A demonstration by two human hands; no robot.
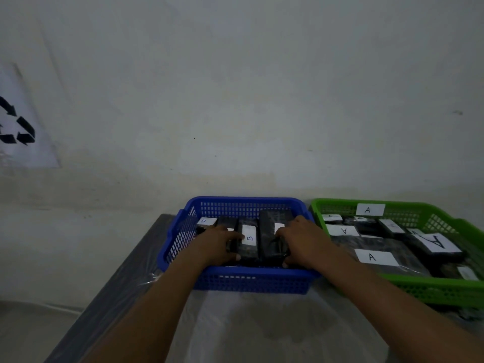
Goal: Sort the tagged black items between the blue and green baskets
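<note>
The blue basket [251, 282] stands in the middle and holds several black wrapped items with white B tags. My left hand [216, 244] grips the black item tagged B [248, 241] from its left side, thumb near its front end. My right hand [305, 241] grips the taller black item [272, 227] beside it, fingers curled over its right edge. To the right, the green basket [445, 292] holds several black items with A tags [372, 257]; another A tag [369, 210] sits on its back wall.
Both baskets sit on a table covered with clear plastic sheet [262, 328], close to a pale wall. The table's left edge [112, 284] drops off to the floor. A sheet with a recycling symbol [18, 124] hangs on the wall at left.
</note>
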